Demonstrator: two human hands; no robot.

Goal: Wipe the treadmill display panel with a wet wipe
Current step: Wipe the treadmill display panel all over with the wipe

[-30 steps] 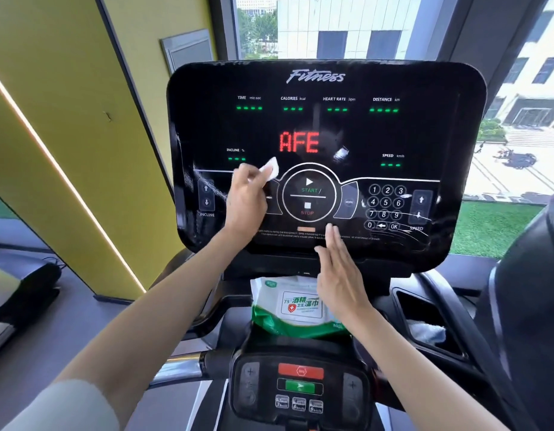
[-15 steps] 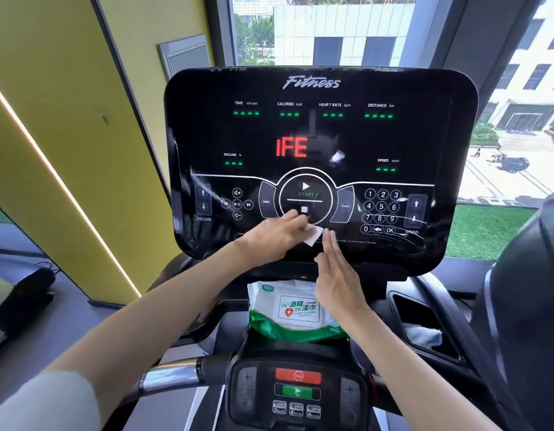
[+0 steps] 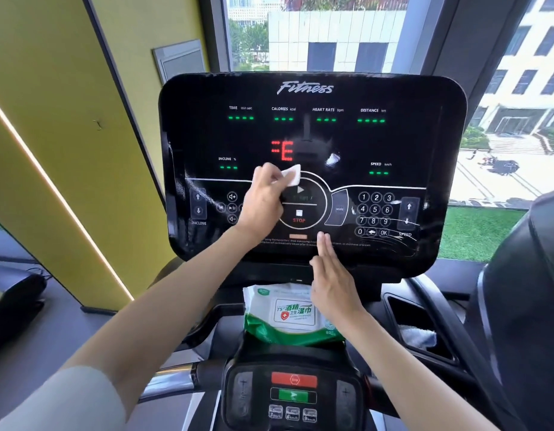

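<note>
Centre frame, the left grip (image 3: 263, 200) pinches a small white wet wipe (image 3: 293, 175) against the glossy black treadmill display panel (image 3: 394, 141). Below, the flat-fingered right grip (image 3: 331, 281) touches the panel's lower edge, overlapping a green-and-white wipes pack (image 3: 285, 318). Lower right, a black side pocket (image 3: 408, 312) holds something white

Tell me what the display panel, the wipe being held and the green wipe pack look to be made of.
The display panel looks like glossy black plastic or acrylic: it shows glare and wet streaks. The wet wipe looks like thin white nonwoven cloth, matte and limp. The wipe pack looks like soft printed plastic film, shiny and wrinkled.
</note>
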